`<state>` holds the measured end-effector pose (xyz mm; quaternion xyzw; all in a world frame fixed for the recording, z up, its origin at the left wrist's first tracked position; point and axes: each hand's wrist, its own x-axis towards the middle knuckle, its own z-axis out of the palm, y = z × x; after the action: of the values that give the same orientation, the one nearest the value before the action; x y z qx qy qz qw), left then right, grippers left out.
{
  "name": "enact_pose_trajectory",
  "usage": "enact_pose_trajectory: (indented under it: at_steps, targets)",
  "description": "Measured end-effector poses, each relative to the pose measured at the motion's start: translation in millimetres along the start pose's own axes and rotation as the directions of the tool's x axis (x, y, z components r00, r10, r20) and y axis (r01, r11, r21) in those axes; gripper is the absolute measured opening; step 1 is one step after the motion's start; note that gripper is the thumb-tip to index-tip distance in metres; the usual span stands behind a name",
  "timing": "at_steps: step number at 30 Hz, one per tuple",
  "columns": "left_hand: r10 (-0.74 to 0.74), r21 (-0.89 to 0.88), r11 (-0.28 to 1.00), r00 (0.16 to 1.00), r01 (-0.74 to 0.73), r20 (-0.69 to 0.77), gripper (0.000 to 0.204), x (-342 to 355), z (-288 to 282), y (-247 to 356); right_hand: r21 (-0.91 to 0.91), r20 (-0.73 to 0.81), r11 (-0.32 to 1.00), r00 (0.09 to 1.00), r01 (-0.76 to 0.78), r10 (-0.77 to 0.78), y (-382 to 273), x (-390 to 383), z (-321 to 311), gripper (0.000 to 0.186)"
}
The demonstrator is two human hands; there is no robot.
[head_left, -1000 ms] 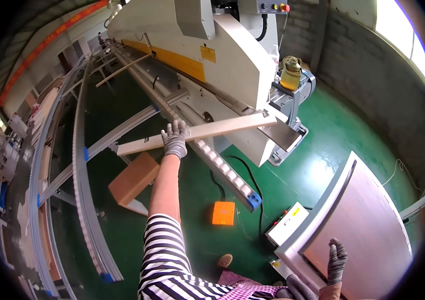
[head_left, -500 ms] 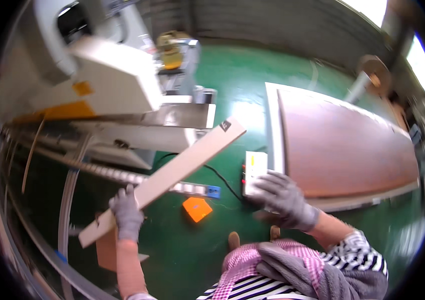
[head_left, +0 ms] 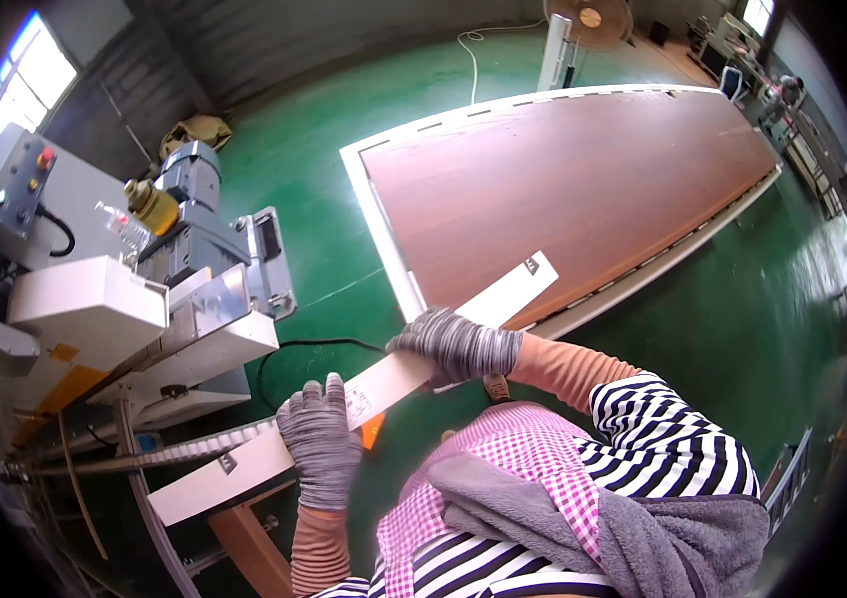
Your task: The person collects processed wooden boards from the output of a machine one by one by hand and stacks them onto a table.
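Observation:
A long white board (head_left: 508,294) with small dark labels runs diagonally across the lower middle, over a roller conveyor (head_left: 194,447). My left hand (head_left: 324,439), in a grey striped glove, grips it left of its middle, fingers over the top. My right hand (head_left: 448,344), gloved alike, is wrapped over the board farther up toward its far end; the thumb and underside are hidden. An orange box (head_left: 373,432) shows partly beneath the board, near my left hand.
A white machine (head_left: 89,304) with a button panel, motor and bottles stands left. A large brown-topped platform (head_left: 593,189) with a white edge lies ahead. A black cable (head_left: 329,341) crosses the green floor. Brown cardboard (head_left: 249,548) is at lower left. A round fan-like thing (head_left: 588,25) stands behind.
My view has swung right toward the brown platform. My right hand, previously off the board, now grips it. The board's far end has moved away from the machine, over the platform's near edge.

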<state>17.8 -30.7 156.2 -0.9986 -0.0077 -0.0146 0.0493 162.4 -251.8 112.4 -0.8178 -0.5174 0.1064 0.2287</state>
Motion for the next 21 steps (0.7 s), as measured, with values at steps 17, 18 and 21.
enact_pose_trajectory:
  at_steps: [17,18,21]
  targets:
    - [0.290,-0.337,0.889,0.951,-0.311,-0.112,0.062,210.9,149.7,224.8,-0.386,-0.245,0.788,0.877,-0.479,0.413,340.4,-298.7,-65.9,0.062]
    - [0.370,-0.394,0.851,0.929,-0.346,-0.018,0.068,218.6,126.0,240.7,-0.399,-0.271,0.746,0.846,-0.533,0.459,383.1,-340.2,-45.9,0.065]
    - [0.336,-0.352,0.885,0.941,-0.304,0.032,0.074,213.5,148.6,270.0,-0.315,-0.076,0.631,0.682,-0.709,0.728,408.5,-353.7,-48.7,0.091]
